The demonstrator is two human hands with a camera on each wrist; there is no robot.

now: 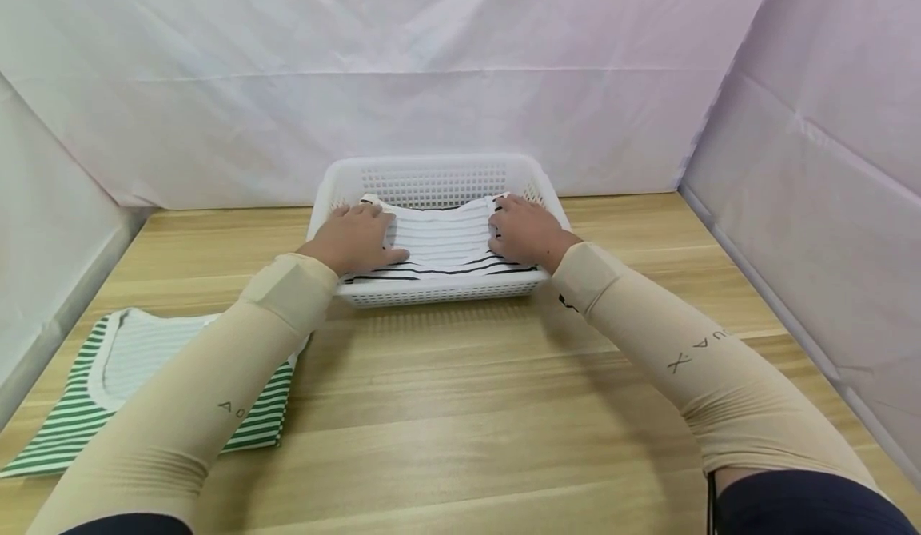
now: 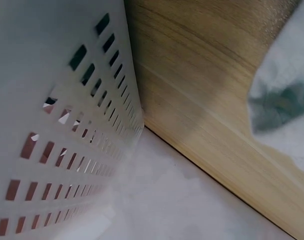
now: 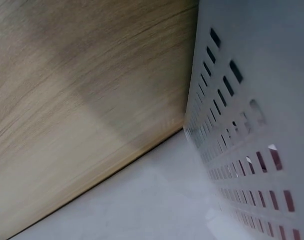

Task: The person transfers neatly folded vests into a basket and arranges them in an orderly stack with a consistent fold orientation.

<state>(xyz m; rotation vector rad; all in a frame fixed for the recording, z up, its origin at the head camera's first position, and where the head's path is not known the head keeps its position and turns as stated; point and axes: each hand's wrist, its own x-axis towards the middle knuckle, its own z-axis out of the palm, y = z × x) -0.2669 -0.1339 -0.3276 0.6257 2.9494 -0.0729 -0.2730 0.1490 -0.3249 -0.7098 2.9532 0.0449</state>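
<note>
A folded white garment with black stripes (image 1: pixel 442 235) lies inside the white plastic basket (image 1: pixel 432 289). My left hand (image 1: pixel 354 239) rests on its left side, fingers stretched toward the back and thumb pointing inward across the cloth. On the opposite side my right hand (image 1: pixel 528 231) lies over the cloth's right edge, palm down. Both wrists cross the basket's front corners. In the left wrist view the basket's slotted side (image 2: pixel 67 125) fills the left, hiding the hand; the right wrist view likewise shows only the outer basket wall (image 3: pixel 241 115).
A green-and-white striped garment (image 1: pixel 252 415) with a white neckline lies folded on the wooden table (image 1: pixel 460 423) at left, partly under my left forearm. White sheeting (image 1: pixel 432 111) hangs right behind the basket, with more sheeting along both sides.
</note>
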